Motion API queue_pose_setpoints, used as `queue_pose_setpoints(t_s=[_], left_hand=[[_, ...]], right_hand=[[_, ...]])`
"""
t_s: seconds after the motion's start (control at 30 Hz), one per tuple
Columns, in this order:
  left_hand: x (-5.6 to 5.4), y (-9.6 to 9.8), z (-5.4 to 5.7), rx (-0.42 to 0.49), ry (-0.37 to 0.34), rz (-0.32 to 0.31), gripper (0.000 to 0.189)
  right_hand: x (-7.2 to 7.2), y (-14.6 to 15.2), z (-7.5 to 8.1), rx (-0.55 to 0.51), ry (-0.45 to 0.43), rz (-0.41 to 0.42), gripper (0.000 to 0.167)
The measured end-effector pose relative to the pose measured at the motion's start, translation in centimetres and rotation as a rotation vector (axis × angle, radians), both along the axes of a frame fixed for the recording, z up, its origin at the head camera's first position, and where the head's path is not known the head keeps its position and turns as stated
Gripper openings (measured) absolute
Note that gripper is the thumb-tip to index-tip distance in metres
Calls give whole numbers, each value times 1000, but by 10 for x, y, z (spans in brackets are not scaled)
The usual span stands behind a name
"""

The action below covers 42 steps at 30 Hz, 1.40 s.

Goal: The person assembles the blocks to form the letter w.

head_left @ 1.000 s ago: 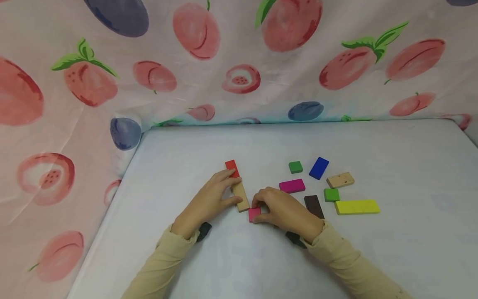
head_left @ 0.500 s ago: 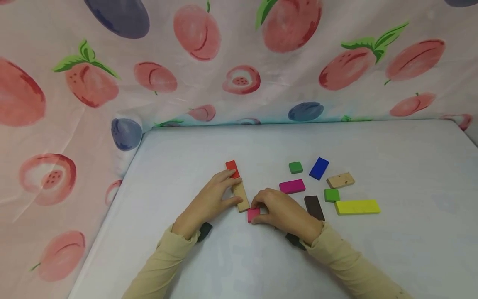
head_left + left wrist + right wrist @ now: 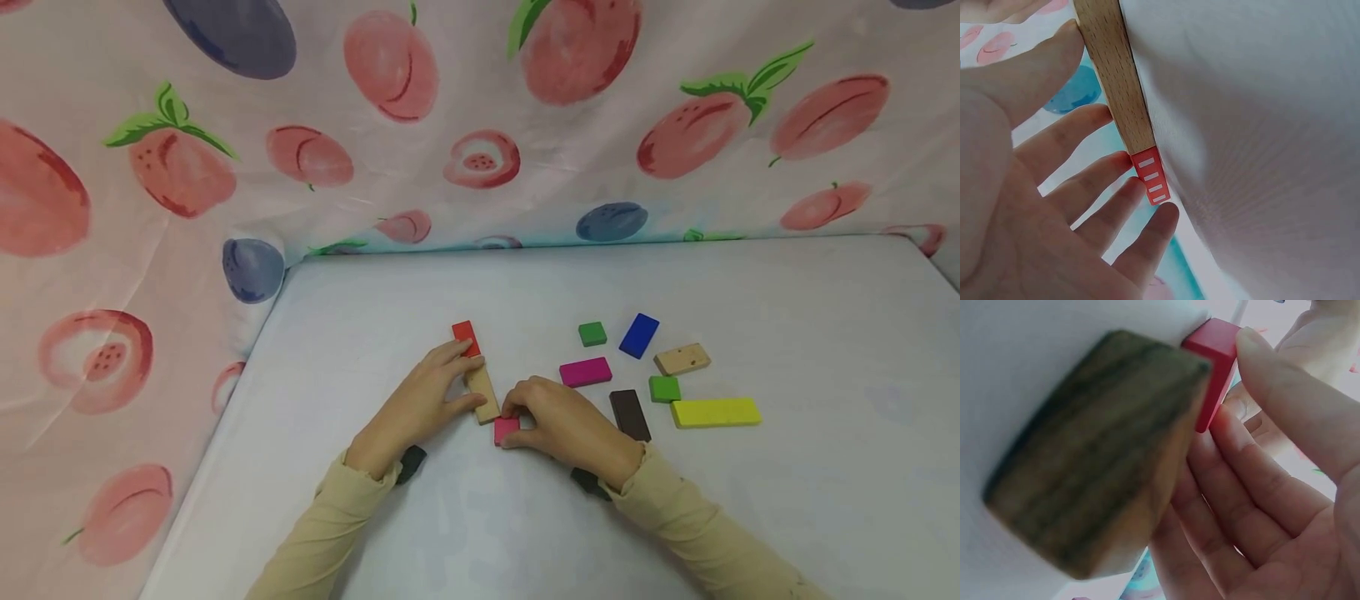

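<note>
A red block (image 3: 466, 335) and a longer natural-wood block (image 3: 483, 393) lie end to end on the white table. My left hand (image 3: 423, 400) rests along their left side; in the left wrist view its extended fingertips touch the wood block (image 3: 1113, 69) and the red block (image 3: 1150, 175), which has pale stripes on its side. My right hand (image 3: 573, 425) pinches a small pink block (image 3: 506, 431) between thumb and fingers at the wood block's near end. In the right wrist view a blurred, dark-striped wooden block (image 3: 1097, 450) stands before that pink block (image 3: 1217, 339); the right hand mostly hides it in the head view.
To the right lie a green block (image 3: 592, 334), a blue block (image 3: 639, 336), a knotty wood block (image 3: 682, 359), a magenta block (image 3: 586, 372), another green block (image 3: 664, 389), a dark brown block (image 3: 630, 415) and a yellow block (image 3: 716, 412). A fruit-patterned cloth (image 3: 555, 167) borders the table.
The right hand has slid the pink block slightly left, along the near end of the wood block. My left hand stays in place.
</note>
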State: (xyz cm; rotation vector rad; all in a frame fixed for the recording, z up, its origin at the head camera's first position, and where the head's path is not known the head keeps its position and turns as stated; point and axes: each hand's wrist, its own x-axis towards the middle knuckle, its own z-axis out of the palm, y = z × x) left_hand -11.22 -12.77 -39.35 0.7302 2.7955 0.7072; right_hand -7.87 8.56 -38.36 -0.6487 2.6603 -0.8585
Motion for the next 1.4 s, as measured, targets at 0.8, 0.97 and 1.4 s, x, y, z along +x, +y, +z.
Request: queue_pose_setpoints(t_s=[0.8,0.97,1.4], left_hand=[[0,1,0,-13,22,-10,59],[1,1,2,-6,20,-12,59],[1,1,-1,-6,36,-6,55]], right_hand=[[0,2,-3,10,50,31,30],[0,3,-2,9,53,32,30],[0,5,0,-4,60,46,30]])
